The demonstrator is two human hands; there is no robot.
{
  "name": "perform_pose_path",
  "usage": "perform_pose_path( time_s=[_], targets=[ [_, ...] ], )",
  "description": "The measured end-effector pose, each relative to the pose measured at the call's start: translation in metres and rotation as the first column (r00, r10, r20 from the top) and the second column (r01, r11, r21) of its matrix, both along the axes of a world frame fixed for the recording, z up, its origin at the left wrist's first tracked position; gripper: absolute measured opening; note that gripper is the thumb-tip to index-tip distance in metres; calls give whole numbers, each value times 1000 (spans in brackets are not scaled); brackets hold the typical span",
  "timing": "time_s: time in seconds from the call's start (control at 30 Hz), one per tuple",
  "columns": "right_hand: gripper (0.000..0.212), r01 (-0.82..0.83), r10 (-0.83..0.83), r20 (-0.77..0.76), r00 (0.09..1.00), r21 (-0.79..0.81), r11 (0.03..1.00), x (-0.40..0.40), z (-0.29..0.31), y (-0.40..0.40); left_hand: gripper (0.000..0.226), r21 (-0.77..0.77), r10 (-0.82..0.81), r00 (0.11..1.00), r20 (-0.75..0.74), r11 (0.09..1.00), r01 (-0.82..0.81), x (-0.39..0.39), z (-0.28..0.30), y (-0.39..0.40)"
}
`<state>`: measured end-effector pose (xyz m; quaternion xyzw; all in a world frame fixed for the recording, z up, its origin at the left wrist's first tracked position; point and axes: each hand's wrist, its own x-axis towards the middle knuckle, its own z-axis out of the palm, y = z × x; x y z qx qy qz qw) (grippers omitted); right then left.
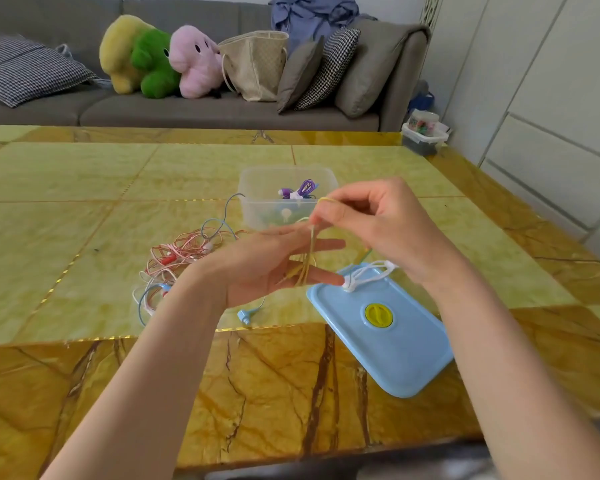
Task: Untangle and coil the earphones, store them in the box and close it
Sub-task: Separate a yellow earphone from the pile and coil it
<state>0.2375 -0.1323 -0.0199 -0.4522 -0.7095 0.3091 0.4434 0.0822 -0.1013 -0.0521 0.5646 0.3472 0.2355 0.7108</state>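
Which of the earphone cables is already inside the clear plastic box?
The coiled purple earphone cable lies inside the clear plastic box; the pink tangle remains on the table.

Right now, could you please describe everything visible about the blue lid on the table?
The blue lid is a light blue, rounded rectangle that looks like plastic, with a round yellow knob near its middle. It lies flat on the table, off the clear box, angled toward the near right. A white earphone bundle rests on its far end.
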Motion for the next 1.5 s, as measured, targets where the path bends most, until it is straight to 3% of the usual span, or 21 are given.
perform_pose_path(
  time_s=[0.1,0.2,0.4,0.5,0.57,0.67,0.8,0.9,0.97,1.1,1.2,1.27,1.33,1.5],
  targets=[
    [20,111,-111,19,994,11,994,7,-3,4,34,34,-62,997,-49,997,64,-1,0,1],
    [22,194,-195,16,981,23,981,12,-5,7,37,29,-96,995,-6,995,96,-2,2,2],
    [21,280,-277,-147,949,0,960,16,-6,7,41,-29,-199,925,324,975,220,6,5,-3],
    [19,309,-318,-220,922,-77,948,14,-7,9,39,-40,-236,903,358,963,267,8,6,-8],
    [17,293,-325,-204,923,-172,940,14,-7,7,40,-14,-223,919,326,970,241,7,6,-8],
    [15,149,-203,-159,966,-298,943,10,-12,2,38,-2,-244,904,351,965,262,4,7,-8],
    [24,149,-183,-68,981,-346,926,-4,-19,5,39,-40,-142,869,474,982,182,3,8,-4],
    [34,186,-163,95,982,-339,922,-14,-26,6,38,-89,56,835,548,996,-8,5,9,3],
    [29,140,-88,165,982,-338,931,-16,-30,7,40,-141,205,811,547,978,-152,4,8,9],
    [14,37,67,259,964,-378,925,-22,-34,5,37,-88,419,781,464,899,-429,-5,2,20],
    [16,18,73,279,958,-311,950,-19,-31,5,37,79,460,850,257,867,-493,-10,-2,22],
    [9,32,38,259,965,-260,965,-13,-26,5,33,162,412,905,106,891,-424,-8,-5,19],
    [4,70,-32,198,980,-190,979,-6,-20,6,35,151,321,947,-11,937,-316,-7,-7,14],
    [5,136,-138,-20,990,-74,988,7,-11,8,27,59,32,997,-74,998,-28,-1,1,-1]
  ],
)
